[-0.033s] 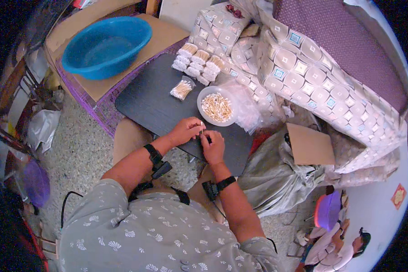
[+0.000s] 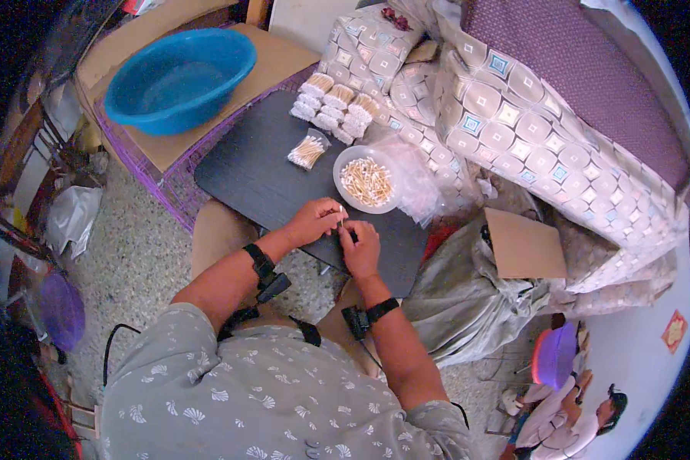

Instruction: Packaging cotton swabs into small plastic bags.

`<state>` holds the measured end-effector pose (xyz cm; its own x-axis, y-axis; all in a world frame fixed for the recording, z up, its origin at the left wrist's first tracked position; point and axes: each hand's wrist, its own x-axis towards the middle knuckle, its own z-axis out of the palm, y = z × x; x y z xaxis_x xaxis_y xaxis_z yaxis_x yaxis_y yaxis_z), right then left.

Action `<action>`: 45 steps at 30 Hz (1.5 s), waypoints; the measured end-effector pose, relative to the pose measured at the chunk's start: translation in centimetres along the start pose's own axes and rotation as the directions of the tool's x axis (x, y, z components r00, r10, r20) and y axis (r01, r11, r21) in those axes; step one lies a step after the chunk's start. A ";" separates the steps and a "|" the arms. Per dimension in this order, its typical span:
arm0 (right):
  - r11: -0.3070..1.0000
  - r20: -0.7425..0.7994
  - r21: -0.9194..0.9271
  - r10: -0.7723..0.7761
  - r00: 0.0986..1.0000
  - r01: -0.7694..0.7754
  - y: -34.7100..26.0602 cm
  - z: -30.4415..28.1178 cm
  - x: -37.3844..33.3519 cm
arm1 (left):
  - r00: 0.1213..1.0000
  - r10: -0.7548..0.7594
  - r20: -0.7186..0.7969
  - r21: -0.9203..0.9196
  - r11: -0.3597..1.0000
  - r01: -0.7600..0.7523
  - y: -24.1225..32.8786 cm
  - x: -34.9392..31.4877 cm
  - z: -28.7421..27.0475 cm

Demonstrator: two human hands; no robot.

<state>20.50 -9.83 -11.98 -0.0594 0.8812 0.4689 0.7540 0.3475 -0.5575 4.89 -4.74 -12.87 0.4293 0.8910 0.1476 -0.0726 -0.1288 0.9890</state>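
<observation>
Across tabletop, swab packs stacked, one pack apart, bowl of loose swabs remaining; left hand pinching a swab, right hand unclear.

You have fairly bright, soft light over the black table, though you can't tell where it comes from. On the table, the cotton swabs show tips close to pure white, their fine detail lost. Your left hand and right hand, at the table's near edge, look free of motion blur, but the slim pale stick between them is too small to read clearly. Left of the table you get dimmer clutter and glints on a silvery plastic bag. Right of it, the pale wall curves with the fisheye, ending in speckled black corners.
</observation>
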 end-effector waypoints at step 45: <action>1.000 -0.014 -0.010 -0.004 1.000 0.004 0.0 -0.2 0.0 | 1.000 -0.001 0.009 0.109 0.994 0.000 1.6 -0.4 0.0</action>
<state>20.60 -9.90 -11.81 -0.0536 0.8753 0.4806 0.7604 0.3478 -0.5485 4.59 -5.31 -11.34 0.4370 0.8875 0.1463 0.0261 -0.1751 0.9842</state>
